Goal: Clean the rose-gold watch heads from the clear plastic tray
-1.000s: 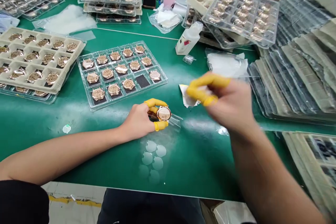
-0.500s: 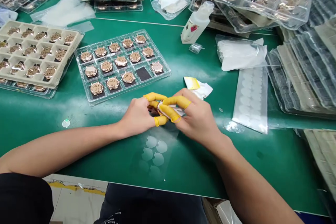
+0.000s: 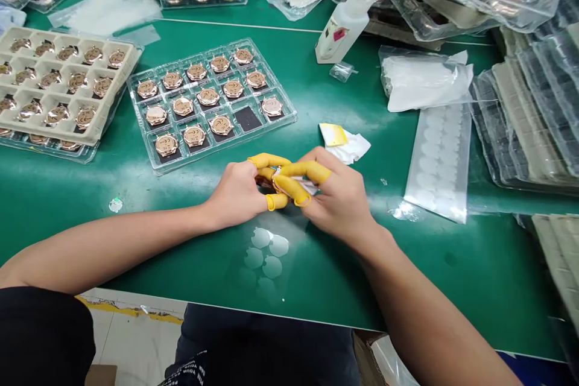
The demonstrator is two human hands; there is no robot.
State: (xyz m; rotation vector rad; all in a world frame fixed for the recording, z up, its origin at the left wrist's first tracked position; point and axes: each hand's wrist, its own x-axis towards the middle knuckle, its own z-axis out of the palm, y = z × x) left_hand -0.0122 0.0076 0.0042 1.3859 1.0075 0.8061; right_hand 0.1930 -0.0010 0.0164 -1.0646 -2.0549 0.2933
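My left hand [image 3: 239, 196], with yellow finger cots on its fingers, is closed around a rose-gold watch case [image 3: 275, 180] that the fingers largely cover. My right hand [image 3: 339, 193], also in finger cots, pinches a folded white wipe [image 3: 309, 186] against the edge of that case. Beyond the hands lies a clear tray [image 3: 194, 157] of rose-gold watch cases, lying with marked backs up; one compartment in its front row holds only a dark pad. Between my forearms, a sheet of round clear stickers [image 3: 272, 267] rests on the green table.
A beige tray of watch cases [image 3: 102, 105] sits at the left. A white bottle [image 3: 341, 27] stands at the back, with a crumpled white and yellow cloth [image 3: 346, 143] nearer. At the right are a sticker strip [image 3: 438, 163] and stacked clear trays [image 3: 520, 126].
My view has shifted slightly, so most table items sit a little higher in the picture. Both hands stay together on the watch case, with only a small shift of the fingers.
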